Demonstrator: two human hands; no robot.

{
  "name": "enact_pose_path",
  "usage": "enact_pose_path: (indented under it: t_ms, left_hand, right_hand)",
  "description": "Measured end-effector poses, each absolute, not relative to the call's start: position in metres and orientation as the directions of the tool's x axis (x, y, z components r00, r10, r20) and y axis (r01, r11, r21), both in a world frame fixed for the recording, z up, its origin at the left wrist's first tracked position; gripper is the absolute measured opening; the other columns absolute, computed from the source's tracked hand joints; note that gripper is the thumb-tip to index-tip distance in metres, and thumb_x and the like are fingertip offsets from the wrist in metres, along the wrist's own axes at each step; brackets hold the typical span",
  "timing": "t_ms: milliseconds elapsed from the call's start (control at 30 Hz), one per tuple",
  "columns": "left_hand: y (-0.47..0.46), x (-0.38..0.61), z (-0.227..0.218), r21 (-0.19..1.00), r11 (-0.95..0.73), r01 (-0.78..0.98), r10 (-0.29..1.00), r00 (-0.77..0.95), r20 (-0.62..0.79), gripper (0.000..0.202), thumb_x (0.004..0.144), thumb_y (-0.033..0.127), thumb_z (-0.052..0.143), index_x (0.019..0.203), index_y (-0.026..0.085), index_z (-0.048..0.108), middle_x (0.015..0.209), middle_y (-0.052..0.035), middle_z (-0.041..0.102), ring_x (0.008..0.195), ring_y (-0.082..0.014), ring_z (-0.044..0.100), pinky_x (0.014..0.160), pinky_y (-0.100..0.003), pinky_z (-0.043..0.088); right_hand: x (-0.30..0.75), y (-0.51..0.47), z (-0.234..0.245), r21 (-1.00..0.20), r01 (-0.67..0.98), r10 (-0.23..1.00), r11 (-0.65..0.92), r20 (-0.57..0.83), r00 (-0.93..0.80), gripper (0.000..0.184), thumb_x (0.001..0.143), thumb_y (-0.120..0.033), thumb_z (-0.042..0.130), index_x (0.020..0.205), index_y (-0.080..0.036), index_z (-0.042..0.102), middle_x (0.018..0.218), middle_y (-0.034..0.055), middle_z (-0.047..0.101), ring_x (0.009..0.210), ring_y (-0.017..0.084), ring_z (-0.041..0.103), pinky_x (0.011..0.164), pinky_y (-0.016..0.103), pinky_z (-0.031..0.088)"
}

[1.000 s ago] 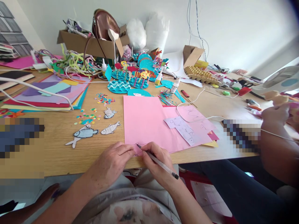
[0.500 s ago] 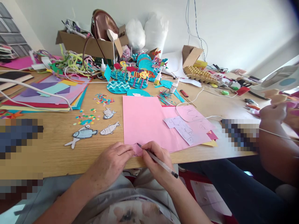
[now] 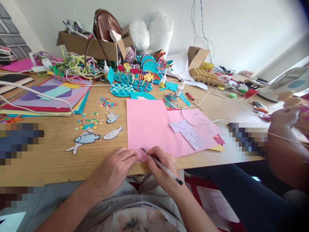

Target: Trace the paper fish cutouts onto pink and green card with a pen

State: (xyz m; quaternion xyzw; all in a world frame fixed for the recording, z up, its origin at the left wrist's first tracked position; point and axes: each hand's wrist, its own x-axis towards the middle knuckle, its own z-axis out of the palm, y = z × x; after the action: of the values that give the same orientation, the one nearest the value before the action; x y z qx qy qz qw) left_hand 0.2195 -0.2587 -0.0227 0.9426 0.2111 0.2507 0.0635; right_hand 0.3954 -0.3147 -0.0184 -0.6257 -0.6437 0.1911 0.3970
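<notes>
A sheet of pink paper (image 3: pixel 147 122) lies at the table's front edge. My left hand (image 3: pixel 118 164) holds its lower end, the fingers pressed together and the thumb hidden. My right hand (image 3: pixel 161 161) is closed around a pen (image 3: pixel 169 172) with a clear barrel and dark end. The pen's tip touches the paper beside my left fingertips, where part of a drawn curve shows. To the left lie cut-out paper fish: a blue-grey one (image 3: pixel 87 138), a pale one (image 3: pixel 113 132) and a smaller one (image 3: pixel 112 117). Pale papers with fish drawings (image 3: pixel 190 135) rest on pink sheets at the right.
Confetti dots (image 3: pixel 90 124) lie beyond the fish. Stacked coloured paper (image 3: pixel 48 100) is at the left. Decorated turquoise pieces (image 3: pixel 122 90), glue bottles (image 3: pixel 180 88) and a cardboard box (image 3: pixel 79 45) stand farther back. A white cable (image 3: pixel 198 104) crosses the papers. Another person's arm (image 3: pixel 285 141) is at the right.
The view has shifted very slightly. Both hands keep nearly the same place, and the pen's rear end has tipped down a little.
</notes>
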Motion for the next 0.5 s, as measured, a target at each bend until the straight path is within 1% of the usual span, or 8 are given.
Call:
enact_pose_path:
  t_ms: [233, 500]
  left_hand:
    - [-0.2583, 0.2199, -0.0264, 0.235, -0.898, 0.373, 0.440, 0.781, 0.443, 0.026, 0.089, 0.006, 0.042, 0.104, 0.013, 0.062, 0.099, -0.0070, 0.066, 0.091, -0.0181, 0.058, 0.081, -0.032, 0.052]
    - [-0.2589, 0.2187, -0.0254, 0.236, -0.900, 0.366, 0.435, 0.786, 0.440, 0.025, 0.088, 0.007, 0.043, 0.105, 0.013, 0.061, 0.100, -0.0068, 0.066, 0.091, -0.0182, 0.057, 0.080, -0.032, 0.053]
  right_hand:
    - [0.3954, -0.3142, -0.0186, -0.757, 0.643, 0.959, 0.114, 0.252, 0.127, 0.008, 0.080, -0.017, 0.047, 0.077, -0.019, 0.055, 0.057, -0.0033, 0.058, 0.049, 0.010, 0.052, 0.048, 0.019, 0.038]
    - [0.3959, -0.3150, -0.0191, -0.755, 0.641, 0.960, 0.139, 0.262, 0.102, 0.009, 0.079, -0.016, 0.047, 0.078, -0.019, 0.055, 0.056, -0.0037, 0.056, 0.048, 0.010, 0.049, 0.046, 0.019, 0.036]
